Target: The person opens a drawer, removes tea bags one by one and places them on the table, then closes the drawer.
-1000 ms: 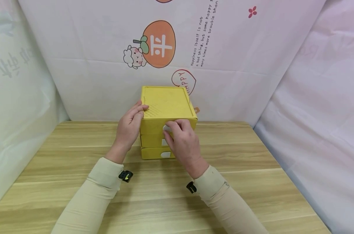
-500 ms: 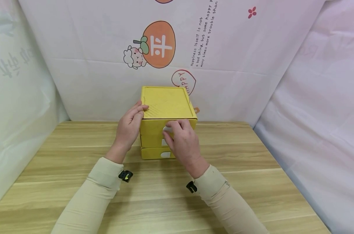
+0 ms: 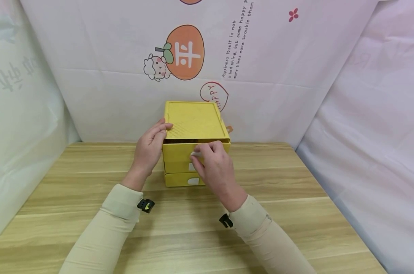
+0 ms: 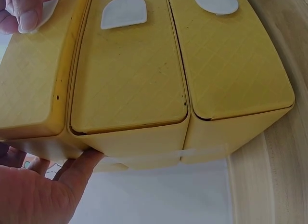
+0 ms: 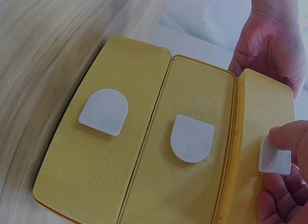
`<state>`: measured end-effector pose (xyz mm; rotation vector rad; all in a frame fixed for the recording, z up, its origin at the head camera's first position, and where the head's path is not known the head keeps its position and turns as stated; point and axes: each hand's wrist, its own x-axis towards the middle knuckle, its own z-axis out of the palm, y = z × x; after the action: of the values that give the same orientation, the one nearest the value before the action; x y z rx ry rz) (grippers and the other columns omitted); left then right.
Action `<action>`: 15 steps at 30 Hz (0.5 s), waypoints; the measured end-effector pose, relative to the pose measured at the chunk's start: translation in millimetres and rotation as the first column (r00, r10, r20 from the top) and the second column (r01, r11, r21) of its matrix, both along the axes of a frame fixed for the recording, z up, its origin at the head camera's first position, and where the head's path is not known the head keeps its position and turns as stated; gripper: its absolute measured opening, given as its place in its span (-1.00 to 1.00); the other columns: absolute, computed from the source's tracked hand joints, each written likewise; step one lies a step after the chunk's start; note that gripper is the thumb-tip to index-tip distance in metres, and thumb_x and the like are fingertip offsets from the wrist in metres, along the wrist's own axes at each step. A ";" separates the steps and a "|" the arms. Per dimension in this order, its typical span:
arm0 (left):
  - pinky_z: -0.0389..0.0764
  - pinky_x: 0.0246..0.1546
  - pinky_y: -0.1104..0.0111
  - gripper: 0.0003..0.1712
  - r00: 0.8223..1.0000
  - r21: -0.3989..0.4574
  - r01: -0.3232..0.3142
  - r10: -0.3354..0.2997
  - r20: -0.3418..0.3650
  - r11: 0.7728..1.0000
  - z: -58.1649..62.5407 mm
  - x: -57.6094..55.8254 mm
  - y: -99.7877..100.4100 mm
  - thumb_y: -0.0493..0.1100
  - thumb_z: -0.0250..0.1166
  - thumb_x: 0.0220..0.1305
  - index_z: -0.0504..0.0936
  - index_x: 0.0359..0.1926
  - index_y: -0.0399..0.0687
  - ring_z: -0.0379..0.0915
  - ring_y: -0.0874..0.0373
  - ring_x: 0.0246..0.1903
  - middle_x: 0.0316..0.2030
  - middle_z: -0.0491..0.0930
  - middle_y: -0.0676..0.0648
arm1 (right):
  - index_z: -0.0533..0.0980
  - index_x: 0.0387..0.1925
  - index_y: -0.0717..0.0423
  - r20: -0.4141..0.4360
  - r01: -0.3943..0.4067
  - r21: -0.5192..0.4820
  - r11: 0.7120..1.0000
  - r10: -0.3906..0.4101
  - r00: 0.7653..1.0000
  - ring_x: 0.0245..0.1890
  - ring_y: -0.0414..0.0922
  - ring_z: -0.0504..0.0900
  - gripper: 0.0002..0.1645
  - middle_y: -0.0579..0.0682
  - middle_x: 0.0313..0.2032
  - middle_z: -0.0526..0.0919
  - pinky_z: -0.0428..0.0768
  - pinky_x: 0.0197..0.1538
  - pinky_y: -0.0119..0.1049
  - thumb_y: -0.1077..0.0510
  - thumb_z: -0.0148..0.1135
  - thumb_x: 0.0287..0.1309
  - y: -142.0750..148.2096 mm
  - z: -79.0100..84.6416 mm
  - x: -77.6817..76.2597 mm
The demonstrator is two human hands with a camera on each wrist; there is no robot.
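Observation:
A yellow three-drawer box point(image 3: 196, 118) stands on the wooden table against the back cloth. My right hand point(image 3: 215, 167) pinches the white handle point(image 5: 275, 155) of the top drawer point(image 3: 177, 155) between thumb and fingers. That drawer sticks out a little, with a dark gap above its front. My left hand point(image 3: 150, 146) lies along the box's left side, its fingertips over the top edge; in the left wrist view its thumb rests against the side wall. The middle drawer point(image 4: 130, 74) and bottom drawer point(image 4: 236, 65) are closed, each with a white handle.
Wooden table point(image 3: 179, 236) extends in front of the box and to both sides. A white printed cloth point(image 3: 124, 95) hangs right behind it, with more white cloth at left and right. Each wrist wears a black strap point(image 3: 146, 205).
The top drawer has slid slightly out toward me, drawn by my right hand on its handle, and a dark gap has appeared under the box's top. My left hand stays at the side.

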<state>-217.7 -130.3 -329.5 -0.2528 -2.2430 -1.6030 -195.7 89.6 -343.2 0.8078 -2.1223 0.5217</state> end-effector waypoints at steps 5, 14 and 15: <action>0.22 0.55 0.07 -0.50 1.000 0.002 0.006 -0.006 0.005 1.000 0.9 0.5 0.0 0.06 -0.07 0.64 0.66 0.30 0.05 0.11 0.23 0.56 0.55 0.29 0.14 | 0.62 -0.12 0.09 -0.008 -0.017 0.007 1.000 0.017 1.000 -0.32 -0.04 0.52 -0.77 0.08 -0.27 0.53 0.58 -0.46 -0.26 0.12 0.48 0.27 2.0 1.3 4.5; 0.23 0.55 0.08 -0.51 1.000 0.006 -0.004 0.004 0.011 1.000 1.3 0.2 0.2 0.05 -0.05 0.63 0.67 0.29 0.04 0.12 0.24 0.55 0.54 0.31 0.14 | 0.63 -0.16 0.10 -0.006 -0.047 0.013 0.999 0.047 0.999 -0.31 -0.06 0.51 -0.77 0.06 -0.28 0.53 0.56 -0.47 -0.30 0.12 0.51 0.24 5.9 2.7 14.0; 0.23 0.55 0.08 -0.51 1.000 0.006 -0.005 0.005 0.010 1.000 1.4 0.2 0.3 0.05 -0.05 0.63 0.67 0.29 0.04 0.12 0.24 0.55 0.54 0.31 0.14 | 0.63 -0.16 0.10 -0.005 -0.048 0.012 0.999 0.048 0.999 -0.32 -0.06 0.51 -0.77 0.06 -0.28 0.53 0.54 -0.48 -0.31 0.12 0.51 0.24 6.2 2.9 15.2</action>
<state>-217.5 -130.0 -328.1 -0.2378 -2.2446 -1.6121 -180.5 95.8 -340.4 0.8676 -2.1080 0.5318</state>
